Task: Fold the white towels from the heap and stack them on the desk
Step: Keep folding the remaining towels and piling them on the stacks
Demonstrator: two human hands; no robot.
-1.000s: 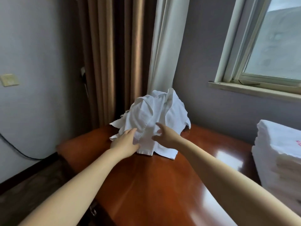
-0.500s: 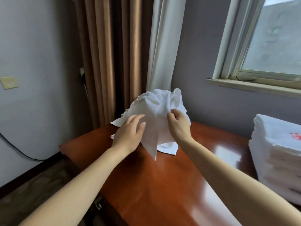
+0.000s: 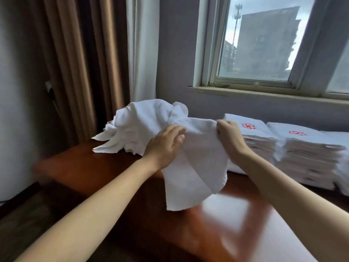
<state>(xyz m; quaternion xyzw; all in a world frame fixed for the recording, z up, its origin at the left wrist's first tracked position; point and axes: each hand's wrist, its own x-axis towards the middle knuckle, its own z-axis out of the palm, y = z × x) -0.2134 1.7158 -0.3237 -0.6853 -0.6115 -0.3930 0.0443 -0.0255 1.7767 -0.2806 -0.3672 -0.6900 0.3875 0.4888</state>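
A glossy red-brown wooden desk stands below a window, with brown curtains and one white sheer in the corner. One soft white towel hangs limp over the desk's middle. The left hand pinches its top edge between thumb and fingers, and the right hand is fisted tight on the other corner. Just behind, at the far left, sits the rumpled heap. To the right stand a squared folded stack and a second stack, each bearing a red emblem. A third barely shows at the edge.

towel pulled off heap, now hanging spread
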